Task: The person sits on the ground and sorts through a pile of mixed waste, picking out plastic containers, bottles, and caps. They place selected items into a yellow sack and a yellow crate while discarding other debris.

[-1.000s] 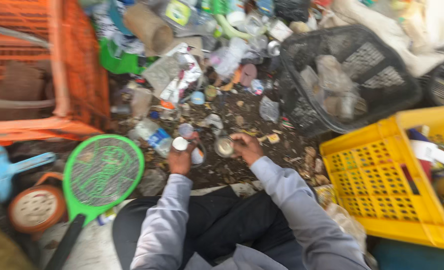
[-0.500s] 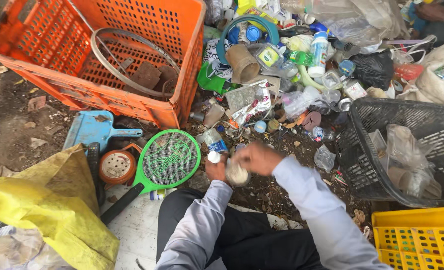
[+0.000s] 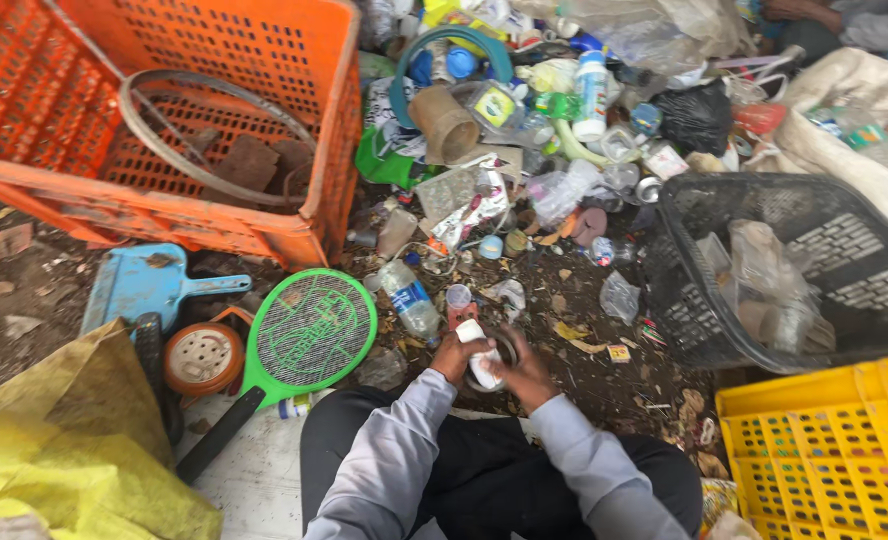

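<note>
While both hands are meeting just in front of the seated person's knees, the left hand (image 3: 454, 357) is clasping a small white cylindrical container (image 3: 474, 334), and the right hand (image 3: 522, 368) is cupping a round metal can (image 3: 491, 372) from its right side and from below. Container and can are touching: the white piece is sitting at the can's far-left rim, its long axis tilting from near right up toward far left, so that it is pointing away from the right palm and lying along the left fingers. Each hand is therefore closed on its own item (how tightly the right fingers are curling under the can cannot be told, since the can is hiding them). Neither hand is nearer than the other; the pair is being held between them, clear of the ground.

Around the grip, a clear plastic bottle (image 3: 410, 300) is lying just to the far left, and a green racket-shaped swatter (image 3: 309, 332) is lying farther left. An orange crate (image 3: 329, 190) is standing at far left, a black mesh basket (image 3: 684, 300) to the right, and a yellow crate (image 3: 824, 450) at near right.
</note>
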